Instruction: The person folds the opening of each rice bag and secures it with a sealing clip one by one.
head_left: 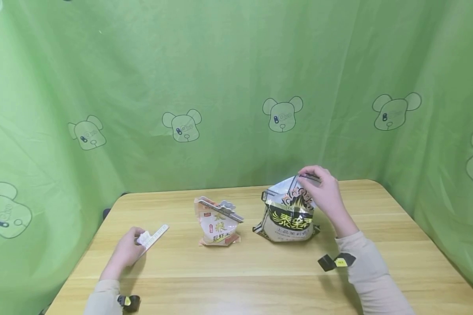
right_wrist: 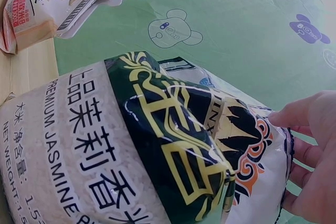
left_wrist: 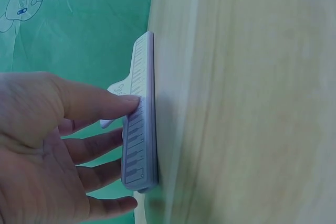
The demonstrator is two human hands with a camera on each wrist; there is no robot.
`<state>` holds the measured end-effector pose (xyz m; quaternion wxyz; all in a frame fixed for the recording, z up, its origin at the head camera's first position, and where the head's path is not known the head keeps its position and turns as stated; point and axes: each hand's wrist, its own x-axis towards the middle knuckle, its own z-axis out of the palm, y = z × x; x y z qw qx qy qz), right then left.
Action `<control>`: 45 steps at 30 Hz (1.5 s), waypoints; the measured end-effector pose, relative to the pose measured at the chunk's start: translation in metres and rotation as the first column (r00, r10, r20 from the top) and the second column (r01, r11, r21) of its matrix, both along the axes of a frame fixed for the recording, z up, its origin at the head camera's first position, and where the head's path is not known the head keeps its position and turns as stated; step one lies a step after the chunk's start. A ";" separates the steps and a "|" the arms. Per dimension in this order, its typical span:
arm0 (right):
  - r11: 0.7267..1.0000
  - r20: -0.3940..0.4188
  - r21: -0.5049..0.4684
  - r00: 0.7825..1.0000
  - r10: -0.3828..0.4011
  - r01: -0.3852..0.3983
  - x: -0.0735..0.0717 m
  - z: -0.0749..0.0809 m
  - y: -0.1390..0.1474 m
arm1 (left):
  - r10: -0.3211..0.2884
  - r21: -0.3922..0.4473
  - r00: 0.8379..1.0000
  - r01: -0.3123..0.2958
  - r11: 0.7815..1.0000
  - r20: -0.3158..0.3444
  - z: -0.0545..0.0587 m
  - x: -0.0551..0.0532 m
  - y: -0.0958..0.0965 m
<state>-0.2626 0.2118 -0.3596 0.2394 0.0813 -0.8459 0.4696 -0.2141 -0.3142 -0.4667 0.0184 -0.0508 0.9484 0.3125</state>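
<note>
At the left of the table, my left hand [head_left: 127, 248] holds a white bag clip [head_left: 157, 235] between thumb and fingers. In the left wrist view the clip [left_wrist: 137, 150] shows a piano-key pattern along its bar, and the thumb lies on that bar. My right hand [head_left: 324, 192] pinches the top edge of a bag of jasmine rice [head_left: 287, 218], which stands on the table. The right wrist view shows the thumb on the front of the rice bag [right_wrist: 79, 145], with the other fingers at its top edge, partly hidden.
Between the hands stands a smaller snack bag [head_left: 217, 228], its top closed by another bag clip [head_left: 223, 210]. The wooden table [head_left: 205, 284] reaches back to a green curtain [head_left: 228, 65] with printed bear heads, which also hangs at both sides.
</note>
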 end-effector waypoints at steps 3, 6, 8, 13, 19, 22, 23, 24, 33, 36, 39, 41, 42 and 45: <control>1.000 0.003 -0.002 1.000 0.003 -0.003 0.000 0.000 0.000 | 0.006 -0.009 1.000 -0.006 1.000 -0.028 0.000 0.000 0.000; 1.000 0.007 -0.003 1.000 0.005 -0.005 0.000 0.000 0.000 | 0.002 -0.019 0.998 -0.003 1.000 -0.061 0.000 -0.001 -0.001; 1.000 0.010 -0.003 1.000 0.007 -0.007 0.000 0.000 0.000 | 0.002 -0.020 0.997 -0.003 1.000 -0.071 0.000 0.000 -0.001; 1.000 0.013 -0.002 1.000 0.006 -0.006 0.001 0.001 0.000 | 0.004 -0.009 0.997 -0.005 1.000 -0.076 0.005 0.002 -0.001; 1.000 0.017 -0.005 1.000 0.006 -0.006 0.002 0.001 0.000 | 0.010 0.014 0.996 -0.008 1.000 -0.088 0.008 0.003 0.000; 1.000 0.014 -0.005 1.000 0.004 -0.004 0.001 0.001 0.000 | 0.012 0.028 0.996 -0.010 1.000 -0.087 0.009 0.003 0.001; 1.000 0.013 -0.005 1.000 0.003 -0.003 0.001 0.001 0.000 | 0.013 0.034 0.996 -0.010 0.999 -0.086 0.010 0.003 0.001; 1.000 0.012 -0.004 1.000 0.002 -0.002 0.001 0.001 0.000 | 0.015 0.038 0.996 -0.012 0.999 -0.084 0.011 0.003 0.001; 1.000 0.011 -0.001 1.000 0.002 -0.002 0.002 0.001 0.000 | 0.041 0.064 0.992 -0.033 0.997 -0.120 0.016 0.001 0.005; 1.000 0.014 -0.001 1.000 0.000 0.000 0.001 0.001 0.000 | 0.049 0.078 0.986 -0.037 0.996 -0.157 0.019 0.002 0.008; 1.000 0.017 0.000 1.000 -0.003 0.003 0.000 0.000 0.000 | 0.056 0.085 0.977 -0.039 0.996 -0.207 0.023 0.003 0.012; 1.000 0.016 0.000 1.000 -0.002 0.002 0.000 0.000 0.000 | 0.064 0.093 0.967 -0.043 0.995 -0.246 0.027 0.004 0.015; 1.000 0.014 0.000 1.000 -0.002 0.002 0.000 0.000 0.000 | 0.069 0.097 0.962 -0.045 0.994 -0.264 0.028 0.004 0.016; 1.000 0.010 -0.006 1.000 0.001 -0.001 -0.001 -0.001 0.001 | 0.093 0.120 0.944 -0.057 0.991 -0.316 0.034 0.005 0.021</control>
